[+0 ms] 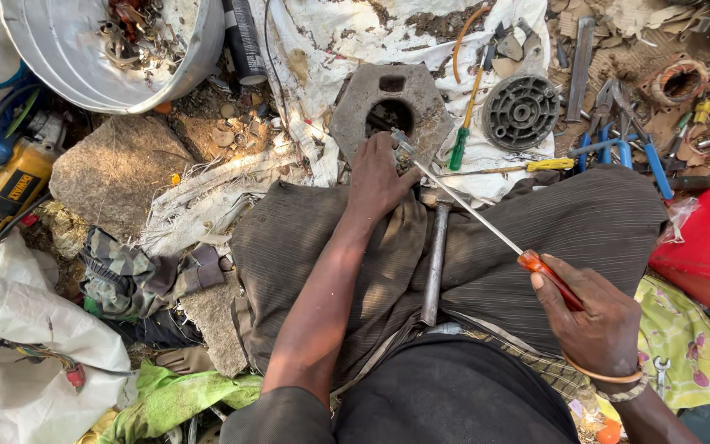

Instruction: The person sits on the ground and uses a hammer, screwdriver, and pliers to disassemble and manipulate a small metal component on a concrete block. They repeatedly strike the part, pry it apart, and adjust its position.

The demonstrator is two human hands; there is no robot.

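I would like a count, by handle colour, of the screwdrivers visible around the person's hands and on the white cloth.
Orange handle: 1, the long screwdriver gripped by the right hand, its tip at the small metal part under the left hand.
Green handle: 1, beside the hexagonal metal block.
Yellow handle: 1, on the white cloth.
Total: 3

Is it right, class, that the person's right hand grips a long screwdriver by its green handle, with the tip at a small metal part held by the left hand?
Not quite. In the head view the right hand grips the long screwdriver by an orange-red handle, not green. Its tip does reach the small metal part at the left hand.
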